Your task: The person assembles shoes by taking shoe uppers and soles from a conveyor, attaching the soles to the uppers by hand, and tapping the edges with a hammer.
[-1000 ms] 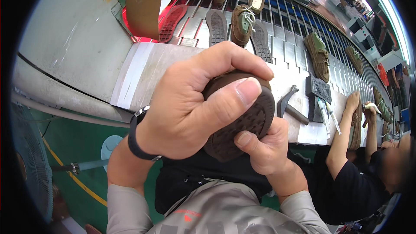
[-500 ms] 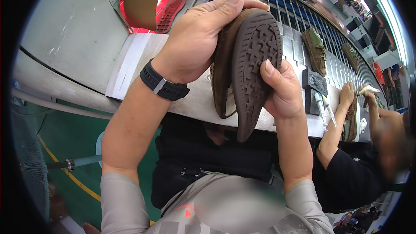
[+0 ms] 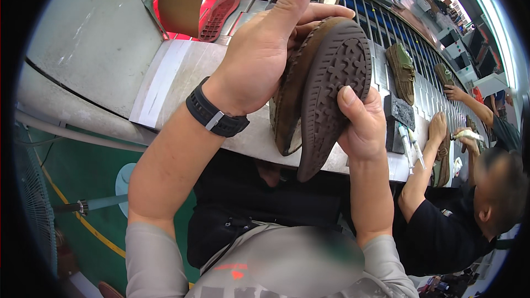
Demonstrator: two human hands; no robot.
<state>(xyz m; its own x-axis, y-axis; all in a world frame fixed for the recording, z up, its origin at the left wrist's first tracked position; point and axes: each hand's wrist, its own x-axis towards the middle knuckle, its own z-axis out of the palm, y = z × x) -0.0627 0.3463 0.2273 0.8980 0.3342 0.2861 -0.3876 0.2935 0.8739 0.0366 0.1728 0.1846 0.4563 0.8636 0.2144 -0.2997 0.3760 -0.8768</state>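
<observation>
You hold a brown shoe upper (image 3: 294, 91) and a dark brown sole (image 3: 327, 96) in front of you, over the near edge of the pale work surface (image 3: 165, 85); the sole lies along the right side of the upper, its patterned tread facing up and to the right. The two pieces lie close together at their far end and stand apart at the near end, where a gap with a pale strip shows between them. Your left hand (image 3: 256, 63), with a black watch (image 3: 216, 113) at the wrist, is partly open: the thumb points up, clear of the shoe, while the fingers bend over the far end of the upper; whether they grip it cannot be told. Your right hand (image 3: 361, 127) is closed on the sole, thumb pressed to the tread, its fingers largely hidden behind. To the right of this hand lie a black block (image 3: 398, 113) and, just nearer to you, two slender white-handled tools (image 3: 409, 149). Beyond, a laced brown-and-green shoe (image 3: 401, 74) rests on the metal conveyor (image 3: 433, 96); at upper left, a separate sole (image 3: 220, 17) lies in red light beside a brown panel (image 3: 179, 0). At right, a co-worker in a dark shirt (image 3: 441, 232) handles another shoe (image 3: 441, 160).
</observation>
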